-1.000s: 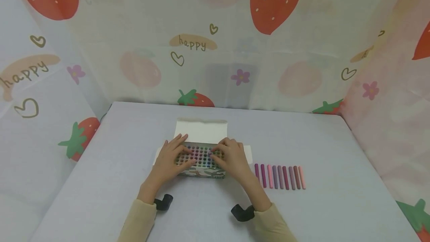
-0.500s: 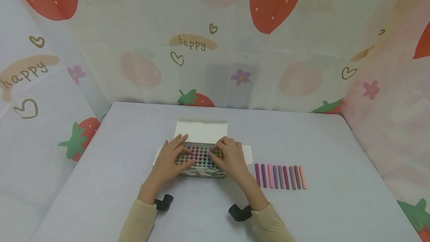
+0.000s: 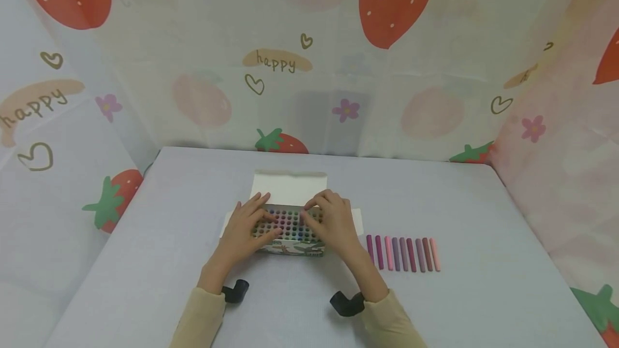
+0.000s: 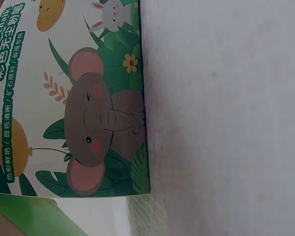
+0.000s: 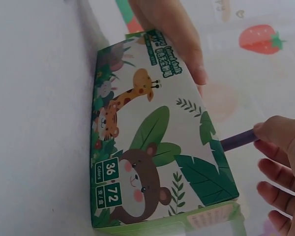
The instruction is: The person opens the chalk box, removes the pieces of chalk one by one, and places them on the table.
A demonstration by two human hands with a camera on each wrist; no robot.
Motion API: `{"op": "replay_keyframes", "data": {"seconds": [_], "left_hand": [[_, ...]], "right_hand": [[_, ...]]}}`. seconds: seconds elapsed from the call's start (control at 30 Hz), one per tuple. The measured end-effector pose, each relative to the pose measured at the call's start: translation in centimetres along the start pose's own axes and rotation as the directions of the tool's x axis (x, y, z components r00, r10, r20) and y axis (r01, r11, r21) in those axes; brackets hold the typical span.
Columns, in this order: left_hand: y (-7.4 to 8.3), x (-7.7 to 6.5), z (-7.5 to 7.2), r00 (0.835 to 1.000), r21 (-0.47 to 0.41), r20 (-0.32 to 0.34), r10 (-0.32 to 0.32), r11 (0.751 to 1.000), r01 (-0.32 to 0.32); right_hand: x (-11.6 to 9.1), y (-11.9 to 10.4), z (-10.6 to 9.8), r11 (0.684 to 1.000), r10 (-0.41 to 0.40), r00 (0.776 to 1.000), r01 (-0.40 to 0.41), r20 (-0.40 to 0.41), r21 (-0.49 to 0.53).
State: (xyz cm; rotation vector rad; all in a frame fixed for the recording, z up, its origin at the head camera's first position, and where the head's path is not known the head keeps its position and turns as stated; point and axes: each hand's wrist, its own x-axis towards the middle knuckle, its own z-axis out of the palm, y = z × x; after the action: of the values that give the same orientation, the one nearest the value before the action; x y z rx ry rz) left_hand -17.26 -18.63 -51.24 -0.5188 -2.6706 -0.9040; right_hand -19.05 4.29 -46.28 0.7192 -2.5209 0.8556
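Observation:
A box of coloured chalk [image 3: 290, 247] stands in the middle of the table, its top raised and rows of chalk ends showing inside. My left hand [image 3: 242, 232] rests over the box's left part with fingers spread, the thumb near the front edge. Between thumb and index finger, my right hand [image 3: 335, 224] pinches a purple chalk stick [image 5: 238, 140], partly drawn up out of the box. The stick's lower end is hidden inside. In the left wrist view the printed box front [image 4: 88, 123] fills the left side; no full hand shows there.
Several pink, purple and brown chalk sticks [image 3: 403, 254] lie in a row right of the box. The white lid [image 3: 290, 188] stands up behind it, and a side flap [image 3: 358, 222] sticks out right. A strawberry-print curtain [image 3: 319, 69] surrounds the white table [image 3: 483, 230].
My right hand has risen slightly, and the purple chalk stick now stands higher out of the box. My left hand has stayed in place.

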Motion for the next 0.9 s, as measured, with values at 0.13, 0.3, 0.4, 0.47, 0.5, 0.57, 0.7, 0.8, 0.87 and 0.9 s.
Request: {"op": "replay_keyframes", "data": {"seconds": [0.13,0.3,0.4,0.47,0.5,0.57,0.7,0.8,0.87,0.9], "left_hand": [[0.1,0.0,-0.1,1.000,-0.006,0.000,0.003,1.000,-0.003],[0.2,0.0,-0.1,1.000,0.001,-0.001,0.006,1.000,-0.006],[0.1,0.0,-0.1,1.000,0.005,0.000,0.004,1.000,-0.004],[0.1,0.0,-0.1,1.000,0.004,0.001,0.004,1.000,-0.004],[0.2,-0.1,-0.1,1.000,0.002,0.001,0.004,1.000,-0.004],[0.1,-0.1,-0.1,1.000,0.000,0.000,0.005,1.000,-0.005],[0.2,-0.1,-0.1,1.000,-0.006,0.000,0.006,1.000,-0.006],[0.1,-0.1,-0.1,1.000,-0.006,0.002,0.006,1.000,-0.006],[0.1,0.0,-0.1,1.000,-0.005,0.004,0.004,1.000,-0.004],[0.1,0.0,-0.1,1.000,-0.004,0.005,0.003,1.000,-0.003]], "right_hand": [[0.1,0.1,-0.3,0.999,-0.008,0.999,0.009,-0.034,0.034],[0.0,0.2,-1.1,0.994,-0.008,0.995,0.020,-0.100,0.112],[0.0,0.4,-1.6,0.991,0.003,0.991,0.015,-0.134,0.132],[0.0,0.6,-2.0,0.990,0.013,0.989,0.008,-0.151,0.142],[0.0,0.7,-2.2,0.989,0.018,0.987,0.005,-0.157,0.145],[0.0,1.0,-2.6,0.989,0.025,0.986,-0.001,-0.167,0.145],[0.0,1.5,-3.6,0.990,0.041,0.984,-0.017,-0.172,0.139],[-0.2,2.0,-4.3,0.990,0.060,0.983,-0.037,-0.175,0.134],[-0.3,2.4,-4.9,0.991,0.069,0.980,-0.046,-0.184,0.128],[-0.4,2.6,-5.1,0.991,0.071,0.979,-0.047,-0.192,0.127]]}}
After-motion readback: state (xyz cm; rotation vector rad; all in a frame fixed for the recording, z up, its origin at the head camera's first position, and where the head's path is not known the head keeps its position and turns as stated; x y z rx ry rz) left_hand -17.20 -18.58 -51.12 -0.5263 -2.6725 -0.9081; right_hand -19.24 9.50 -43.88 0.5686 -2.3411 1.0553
